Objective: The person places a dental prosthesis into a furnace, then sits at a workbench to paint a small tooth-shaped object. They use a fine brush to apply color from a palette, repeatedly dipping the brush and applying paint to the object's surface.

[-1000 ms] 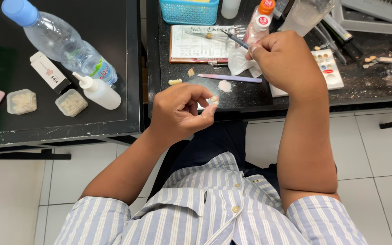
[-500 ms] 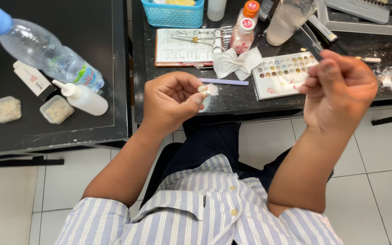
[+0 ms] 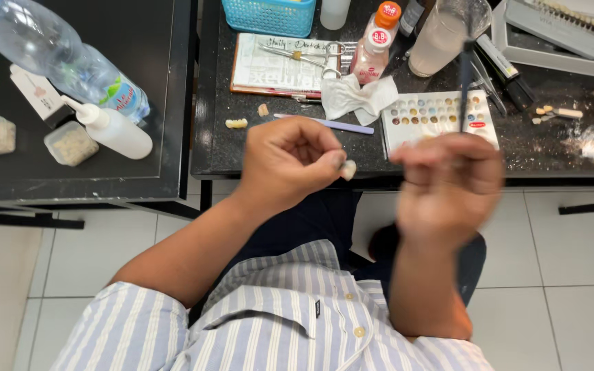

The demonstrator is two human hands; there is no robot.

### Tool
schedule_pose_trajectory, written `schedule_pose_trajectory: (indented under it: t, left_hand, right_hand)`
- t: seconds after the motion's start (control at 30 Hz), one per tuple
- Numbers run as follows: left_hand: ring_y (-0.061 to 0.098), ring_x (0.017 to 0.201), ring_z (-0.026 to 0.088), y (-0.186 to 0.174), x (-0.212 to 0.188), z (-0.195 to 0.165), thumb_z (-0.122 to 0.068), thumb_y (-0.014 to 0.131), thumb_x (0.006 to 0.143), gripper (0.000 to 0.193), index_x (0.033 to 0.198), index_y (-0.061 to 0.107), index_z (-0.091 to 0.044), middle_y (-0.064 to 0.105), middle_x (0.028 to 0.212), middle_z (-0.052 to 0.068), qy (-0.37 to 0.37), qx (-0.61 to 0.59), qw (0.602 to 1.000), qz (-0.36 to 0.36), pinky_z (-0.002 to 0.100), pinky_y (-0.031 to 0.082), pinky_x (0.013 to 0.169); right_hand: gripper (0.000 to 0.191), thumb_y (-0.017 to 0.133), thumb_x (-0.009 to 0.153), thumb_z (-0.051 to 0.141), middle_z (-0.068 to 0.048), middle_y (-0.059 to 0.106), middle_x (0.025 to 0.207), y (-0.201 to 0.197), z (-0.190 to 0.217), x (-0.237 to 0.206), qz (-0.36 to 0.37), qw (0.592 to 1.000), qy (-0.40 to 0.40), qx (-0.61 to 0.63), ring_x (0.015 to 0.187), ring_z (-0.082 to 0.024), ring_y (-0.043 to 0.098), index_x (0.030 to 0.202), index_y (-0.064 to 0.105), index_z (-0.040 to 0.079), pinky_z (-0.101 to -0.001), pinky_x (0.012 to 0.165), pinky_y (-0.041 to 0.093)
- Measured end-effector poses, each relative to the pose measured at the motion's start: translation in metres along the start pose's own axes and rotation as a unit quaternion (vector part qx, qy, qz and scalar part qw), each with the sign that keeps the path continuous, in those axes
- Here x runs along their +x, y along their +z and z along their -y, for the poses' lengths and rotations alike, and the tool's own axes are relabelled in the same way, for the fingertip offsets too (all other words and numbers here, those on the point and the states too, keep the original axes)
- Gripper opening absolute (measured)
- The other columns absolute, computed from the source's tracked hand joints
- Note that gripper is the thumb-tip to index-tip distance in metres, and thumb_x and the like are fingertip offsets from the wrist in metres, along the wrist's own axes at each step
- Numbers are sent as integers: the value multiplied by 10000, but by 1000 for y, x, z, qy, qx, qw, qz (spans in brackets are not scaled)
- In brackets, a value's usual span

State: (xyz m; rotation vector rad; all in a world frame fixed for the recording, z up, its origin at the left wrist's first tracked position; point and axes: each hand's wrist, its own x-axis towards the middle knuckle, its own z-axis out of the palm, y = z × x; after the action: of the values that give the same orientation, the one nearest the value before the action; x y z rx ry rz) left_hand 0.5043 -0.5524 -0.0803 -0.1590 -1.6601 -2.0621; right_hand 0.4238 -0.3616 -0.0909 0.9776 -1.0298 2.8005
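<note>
Two hands work above my lap: my left hand (image 3: 290, 161) pinches a small tooth piece (image 3: 348, 170); my right hand (image 3: 448, 185), just beside it, grips an upright brush (image 3: 465, 82).

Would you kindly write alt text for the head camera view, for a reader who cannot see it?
Seen from above, a seated person's left hand pinches a small pale tooth-like piece, while the blurred right hand holds a thin dark brush upright. Beyond them a black table holds a colour palette, a crumpled tissue and bottles.
</note>
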Motion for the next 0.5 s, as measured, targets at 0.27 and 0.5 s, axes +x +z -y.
schedule_pose_trajectory:
  t: [0.27,0.5]
  left_hand:
    - [672,707,106,27,-13,12,-14,632,912,76,946,625,-81,658,839,17,116,-73,983,-118,253,595,671]
    - [689,1095,285,1,-85,116,-127,654,939,150,1058,725,-69,686,1174,102,-60,294,934,193,395,551,959]
  right_hand:
    - [123,529,1079,118,-141,599,852,-27,-34,26,-83,944,-285,-145,688,-181,554,1071,566,2,-287,622,513]
    - [191,488,1090,121,-150,585,853,-179,111,-74,-257,892,-269,-255,685,-206,504,1021,584,-29,-309,624,450]
